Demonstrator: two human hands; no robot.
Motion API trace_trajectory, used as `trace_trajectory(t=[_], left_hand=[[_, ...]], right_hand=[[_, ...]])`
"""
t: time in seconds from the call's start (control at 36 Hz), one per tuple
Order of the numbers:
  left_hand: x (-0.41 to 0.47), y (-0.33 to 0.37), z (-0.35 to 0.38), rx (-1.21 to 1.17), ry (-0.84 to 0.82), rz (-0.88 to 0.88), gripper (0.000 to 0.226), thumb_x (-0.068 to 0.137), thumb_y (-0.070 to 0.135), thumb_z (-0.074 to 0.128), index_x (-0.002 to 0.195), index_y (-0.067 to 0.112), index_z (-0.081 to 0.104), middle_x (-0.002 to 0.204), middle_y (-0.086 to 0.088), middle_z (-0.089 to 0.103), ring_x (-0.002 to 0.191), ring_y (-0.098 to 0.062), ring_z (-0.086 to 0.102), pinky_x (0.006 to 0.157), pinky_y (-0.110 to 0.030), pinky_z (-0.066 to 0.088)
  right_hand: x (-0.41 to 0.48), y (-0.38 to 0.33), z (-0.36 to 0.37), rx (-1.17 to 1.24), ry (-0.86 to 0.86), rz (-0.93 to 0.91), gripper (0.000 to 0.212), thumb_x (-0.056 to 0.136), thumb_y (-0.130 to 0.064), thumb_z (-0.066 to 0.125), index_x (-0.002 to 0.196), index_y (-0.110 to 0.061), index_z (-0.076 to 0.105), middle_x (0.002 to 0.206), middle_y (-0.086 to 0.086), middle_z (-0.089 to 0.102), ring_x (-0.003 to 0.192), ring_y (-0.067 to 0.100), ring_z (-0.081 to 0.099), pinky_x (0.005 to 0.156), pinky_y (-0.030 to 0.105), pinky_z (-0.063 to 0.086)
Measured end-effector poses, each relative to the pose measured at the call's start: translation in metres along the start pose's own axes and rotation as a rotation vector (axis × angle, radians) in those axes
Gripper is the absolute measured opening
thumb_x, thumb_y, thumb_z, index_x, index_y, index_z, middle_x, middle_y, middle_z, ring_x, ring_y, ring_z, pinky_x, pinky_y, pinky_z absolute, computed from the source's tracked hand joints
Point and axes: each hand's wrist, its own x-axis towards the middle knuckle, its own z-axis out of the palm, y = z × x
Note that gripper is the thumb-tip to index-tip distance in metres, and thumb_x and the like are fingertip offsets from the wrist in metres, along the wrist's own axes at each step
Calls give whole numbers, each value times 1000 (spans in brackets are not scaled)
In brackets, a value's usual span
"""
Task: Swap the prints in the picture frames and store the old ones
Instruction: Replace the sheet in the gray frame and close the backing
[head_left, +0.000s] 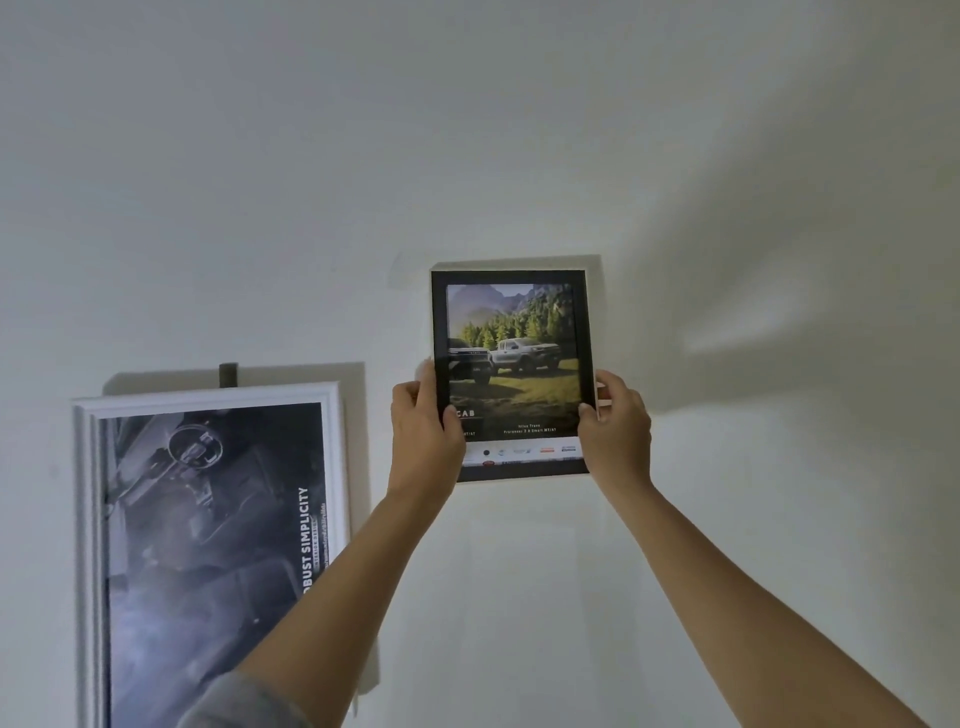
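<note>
A black picture frame (511, 277) stands upright in the middle of the view, slightly right of centre, in front of a white wall (519, 130). Whether its back touches the wall cannot be told. Its print (514, 332) shows two pickup trucks on grass before pine forest and mountains. Below them reads "CAB", its start hidden, then small lines that look like "Hilux Travo" and "Smart MT/AT". A white strip of tiny logos along the bottom is too small to read.

The left grip (423, 431) holds the frame's left edge low down, thumb on the front. The right grip (615, 426) holds the right edge at the same height, thumb on the border and fingers behind.

At lower left hangs a larger white frame (208, 397) under a dark hanger tab (228, 374). Its dark print (208, 519) carries sideways lettering, "OBUST SIMPLICITY", with the first letter covered by the left forearm. A strip of bare wall separates the two frames. Open wall lies above, right of and below the black frame.
</note>
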Motion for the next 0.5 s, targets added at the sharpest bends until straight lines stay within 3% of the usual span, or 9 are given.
trace_trajectory(t=[0.17,0.25,0.36,0.44,0.5], left_hand=[[3,20,-6,-120,-62,-22,58,98,11,37,148,26,9,118,5,39,105,-3,37,90,-15,31],[3,27,-12,-165,-39,-32,59,98,10,37,148,27,10,118,8,39,105,-1,37,89,-14,30],[-9,24,-24,-308,-5,-78,60,97,8,40,147,31,16,125,18,34,114,0,37,98,-21,34],[-29,14,-38,-456,-3,-163,61,97,10,41,143,43,18,137,6,42,119,-19,50,92,-42,52],[-50,13,-50,-548,-19,-226,60,97,9,40,143,42,18,133,0,45,114,-21,55,83,-41,56]], right_hand=[[2,-18,-15,53,30,-31,38,89,-4,53,126,-10,49,121,14,54,100,20,54,80,26,45],[1,-28,-22,89,33,-41,38,89,-3,53,126,-10,48,120,14,53,93,13,49,79,24,44],[-13,-38,-29,142,-5,-84,37,89,-5,53,125,-12,47,116,11,51,92,13,49,70,10,40],[-35,-44,-34,198,-83,-100,35,91,-13,51,125,-17,45,114,5,48,96,14,51,75,21,51],[-55,-45,-37,251,-167,-96,34,92,-25,47,125,-29,42,117,1,50,104,16,53,79,30,54]])
